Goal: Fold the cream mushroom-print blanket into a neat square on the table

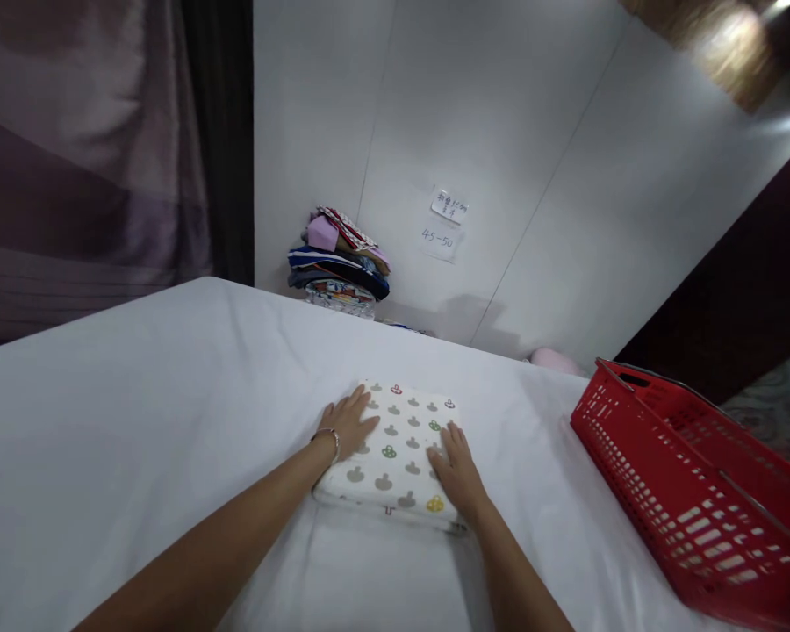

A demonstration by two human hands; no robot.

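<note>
A folded white cloth (401,443) printed with small grey, green, red and yellow shapes lies on the white-covered table (138,421). My left hand (350,423) rests flat on its left side, fingers stretched out, a thin bracelet on the wrist. Flat on the cloth's right side lies my right hand (456,465), fingers extended toward the far edge. Neither hand grips anything.
A red plastic basket (691,491) stands on the table at the right. A stack of folded colourful clothes (339,259) sits against the white wall behind the table, near two paper notes (444,224). A dark curtain hangs at the left.
</note>
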